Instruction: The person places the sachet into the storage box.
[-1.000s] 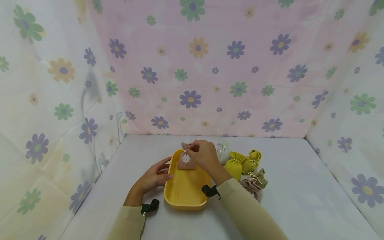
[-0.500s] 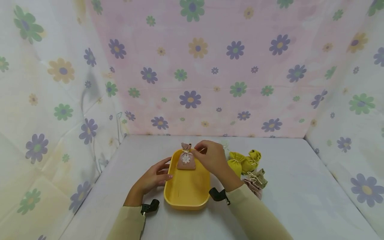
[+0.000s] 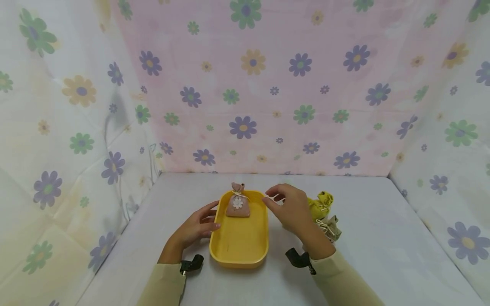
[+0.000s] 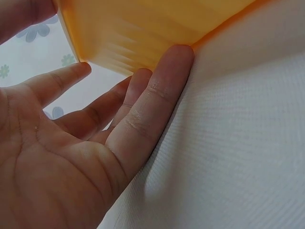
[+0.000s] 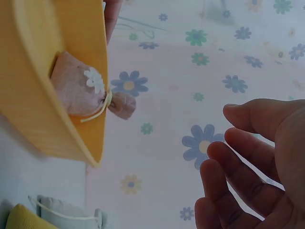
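My yellow tray (image 3: 238, 248) holds one pink pouch (image 3: 237, 206), propped at its 12 o'clock end with a white flower on its front. My left hand (image 3: 195, 227) rests at the tray's 9 o'clock side, fingers straight against its wall. My right hand (image 3: 292, 208) hovers at the pouch's 3 o'clock, relaxed and holding nothing, above the bench (image 3: 383, 238), the other pouches (image 3: 324, 212) just beside it.

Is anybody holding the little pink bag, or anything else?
No. The pink bag lies in the tray. The right hand is empty; the left hand just touches the tray's side.
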`<state>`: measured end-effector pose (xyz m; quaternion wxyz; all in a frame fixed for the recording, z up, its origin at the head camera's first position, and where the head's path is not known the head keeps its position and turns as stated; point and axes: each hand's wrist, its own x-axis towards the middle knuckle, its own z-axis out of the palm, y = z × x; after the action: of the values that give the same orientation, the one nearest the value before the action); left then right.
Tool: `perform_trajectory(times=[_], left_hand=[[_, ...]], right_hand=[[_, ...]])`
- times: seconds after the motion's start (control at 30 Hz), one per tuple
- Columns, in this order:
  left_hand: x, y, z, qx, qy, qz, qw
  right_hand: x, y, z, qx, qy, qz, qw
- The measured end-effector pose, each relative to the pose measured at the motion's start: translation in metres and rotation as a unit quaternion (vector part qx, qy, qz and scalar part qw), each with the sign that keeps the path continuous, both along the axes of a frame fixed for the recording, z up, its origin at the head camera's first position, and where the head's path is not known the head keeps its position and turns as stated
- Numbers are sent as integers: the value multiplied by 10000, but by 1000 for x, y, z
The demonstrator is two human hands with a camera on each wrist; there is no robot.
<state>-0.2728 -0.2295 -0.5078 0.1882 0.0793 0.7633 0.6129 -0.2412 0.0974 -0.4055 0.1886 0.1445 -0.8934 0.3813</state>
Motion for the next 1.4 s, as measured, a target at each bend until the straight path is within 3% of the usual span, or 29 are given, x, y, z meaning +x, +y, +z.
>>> perform_trajectory(times=[0.87, 1.2, 1.4], left_hand=[[0, 0, 0, -83, 0, 17, 10000], [0, 0, 0, -51, 3, 68, 10000], [2, 1, 1, -115, -2, 94, 9999]], right_hand=[[45, 64, -17, 411, 828, -253, 9954], [59, 92, -23, 526, 906, -289, 9941], [69, 105, -29, 770, 606, -385, 9944]])
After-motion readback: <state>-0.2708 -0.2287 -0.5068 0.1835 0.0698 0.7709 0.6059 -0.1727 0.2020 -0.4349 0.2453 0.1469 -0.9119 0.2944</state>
